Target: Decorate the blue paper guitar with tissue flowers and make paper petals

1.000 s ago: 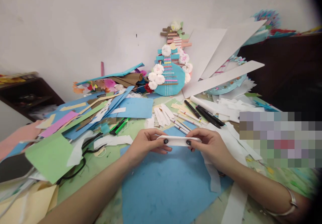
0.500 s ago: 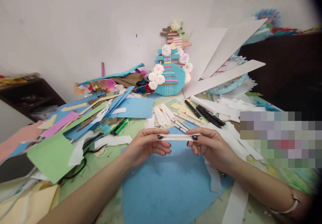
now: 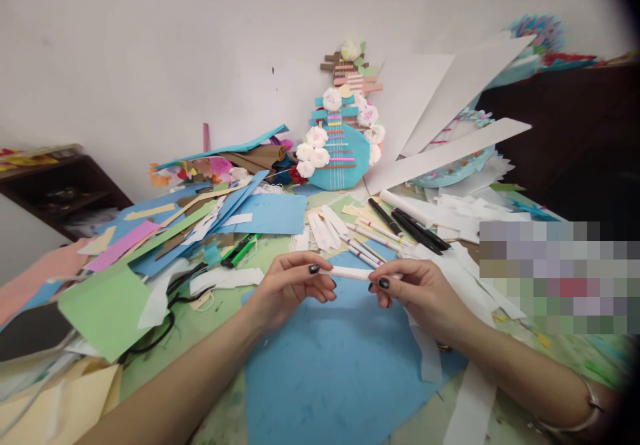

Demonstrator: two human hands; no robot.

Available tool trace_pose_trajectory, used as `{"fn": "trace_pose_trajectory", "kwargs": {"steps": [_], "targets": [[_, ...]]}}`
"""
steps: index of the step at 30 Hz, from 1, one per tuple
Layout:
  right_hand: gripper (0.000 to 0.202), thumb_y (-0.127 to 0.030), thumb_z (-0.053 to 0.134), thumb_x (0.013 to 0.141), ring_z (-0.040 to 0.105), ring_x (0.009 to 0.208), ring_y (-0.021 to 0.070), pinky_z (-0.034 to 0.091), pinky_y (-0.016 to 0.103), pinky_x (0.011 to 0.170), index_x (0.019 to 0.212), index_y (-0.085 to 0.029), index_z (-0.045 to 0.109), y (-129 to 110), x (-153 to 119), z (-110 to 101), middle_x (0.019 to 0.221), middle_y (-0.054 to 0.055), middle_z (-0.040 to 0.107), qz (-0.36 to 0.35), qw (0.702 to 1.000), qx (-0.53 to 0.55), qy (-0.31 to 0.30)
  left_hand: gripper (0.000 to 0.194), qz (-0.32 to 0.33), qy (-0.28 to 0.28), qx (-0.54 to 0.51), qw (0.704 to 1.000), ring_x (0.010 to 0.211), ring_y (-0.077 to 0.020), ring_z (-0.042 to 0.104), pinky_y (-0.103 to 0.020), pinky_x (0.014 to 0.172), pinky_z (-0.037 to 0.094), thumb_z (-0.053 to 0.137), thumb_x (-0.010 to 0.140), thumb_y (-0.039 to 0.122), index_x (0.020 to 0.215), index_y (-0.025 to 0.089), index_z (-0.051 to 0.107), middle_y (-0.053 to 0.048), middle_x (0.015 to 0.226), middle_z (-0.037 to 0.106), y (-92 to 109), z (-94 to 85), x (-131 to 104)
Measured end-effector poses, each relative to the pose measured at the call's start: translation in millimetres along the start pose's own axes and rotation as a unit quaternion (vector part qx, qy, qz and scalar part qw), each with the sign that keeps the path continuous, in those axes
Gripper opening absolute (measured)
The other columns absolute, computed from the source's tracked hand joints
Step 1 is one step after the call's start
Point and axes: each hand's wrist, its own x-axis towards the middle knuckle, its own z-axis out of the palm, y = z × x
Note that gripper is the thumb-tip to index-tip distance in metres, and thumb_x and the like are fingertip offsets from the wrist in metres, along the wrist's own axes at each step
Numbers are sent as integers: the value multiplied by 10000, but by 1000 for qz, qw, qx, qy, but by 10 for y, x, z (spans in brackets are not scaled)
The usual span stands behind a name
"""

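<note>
A narrow white folded paper strip (image 3: pixel 351 273) is stretched between my hands above a blue paper sheet (image 3: pixel 330 378). At its left end, my left hand (image 3: pixel 295 285) pinches with thumb and forefinger, the other fingers curled below. My right hand (image 3: pixel 407 288) grips the strip nearer its right end between thumb and fingers. Under my right wrist, a white crepe-like strip (image 3: pixel 430 351) hangs over the blue sheet. Just beyond my hands lie thin white sticks with coloured bands (image 3: pixel 364 253) and a small pile of white paper strips (image 3: pixel 325 226).
A blue paper lute (image 3: pixel 350 158) with white flowers stands against the wall. Black pens (image 3: pixel 417 230) lie right of centre. A green-and-black cutter (image 3: pixel 241 250), a green sheet (image 3: pixel 105 308) and black-handled scissors (image 3: pixel 170 318) are on the left. White boards (image 3: pixel 450 155) lean at the back right.
My left thumb has slid slightly left along the strip's end. My right thumb has turned, and the strip now tilts a little down to the right. Both hands stay over the blue sheet.
</note>
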Motion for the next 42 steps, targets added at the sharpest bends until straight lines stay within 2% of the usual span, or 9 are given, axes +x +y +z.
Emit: {"fn": "trace_pose_trajectory", "kwargs": {"steps": [6, 12, 17, 26, 29, 32, 35, 40, 42], "targets": [[117, -272, 708, 747, 590, 574, 96, 465, 221, 557, 829, -195, 739, 3, 8, -28, 721, 42, 690, -24, 1000, -6, 11, 258, 3, -29, -6, 1000, 684, -192, 700, -216, 603, 534, 683, 664, 104, 922, 100, 698, -92, 760, 729, 0, -13, -4], [103, -269, 704, 753, 588, 573, 92, 465, 216, 557, 829, -209, 740, -9, -3, -23, 719, 33, 687, -41, 999, -13, 22, 292, 2, -31, 6, 999, 704, -194, 701, -218, 613, 538, 655, 669, 66, 956, 107, 687, -91, 783, 728, 7, -18, -7], [107, -278, 726, 725, 579, 551, 92, 462, 216, 540, 803, -206, 741, -39, -6, -31, 695, 31, 684, -52, 998, -5, 35, 432, 9, -2, 32, 999, 679, -205, 700, -237, 593, 541, 640, 673, 73, 1103, 119, 627, -92, 796, 722, 16, -35, 0], [112, -281, 755, 675, 563, 516, 95, 460, 226, 501, 748, -197, 743, -85, 11, -14, 640, 30, 668, -72, 996, 18, 55, 302, 4, 60, 69, 996, 613, -202, 689, -251, 542, 532, 695, 661, 121, 948, 121, 599, -64, 721, 704, -8, -11, 37], [107, -282, 746, 687, 565, 523, 96, 474, 228, 504, 761, -205, 742, -84, 23, -26, 646, 26, 667, -90, 994, 16, 65, 283, -2, 51, 79, 996, 603, -186, 684, -244, 548, 532, 688, 678, 128, 949, 117, 608, -55, 717, 694, -6, -23, 37], [97, -259, 705, 740, 606, 583, 110, 512, 240, 562, 821, -219, 740, -88, 8, -13, 692, 29, 682, -119, 986, -57, 103, 314, -20, 26, 89, 995, 590, -160, 674, -224, 538, 524, 668, 718, 153, 1023, 105, 612, -46, 722, 672, -3, 9, 24], [118, -218, 646, 791, 642, 638, 135, 541, 267, 603, 868, -220, 735, -92, -51, 59, 752, 39, 697, -178, 955, -202, 120, 244, -51, -7, 92, 994, 575, -158, 673, -200, 483, 502, 634, 780, 228, 991, 110, 604, -50, 706, 664, -45, 96, 1], [237, -120, 645, 780, 662, 776, 150, 558, 267, 697, 992, -206, 705, -27, -158, 194, 878, 64, 700, -354, 838, -409, 73, 199, -97, -63, 76, 990, 525, -147, 668, -156, 403, 456, 595, 827, 313, 812, 117, 561, -51, 652, 664, -188, 254, -38], [277, -98, 623, 795, 662, 786, 141, 563, 251, 695, 1044, -205, 682, 2, -179, 217, 905, 69, 695, -383, 817, -429, 49, 214, -102, -68, 66, 990, 522, -148, 669, -151, 391, 449, 592, 829, 333, 823, 125, 544, -46, 648, 666, -223, 290, -49]]}}
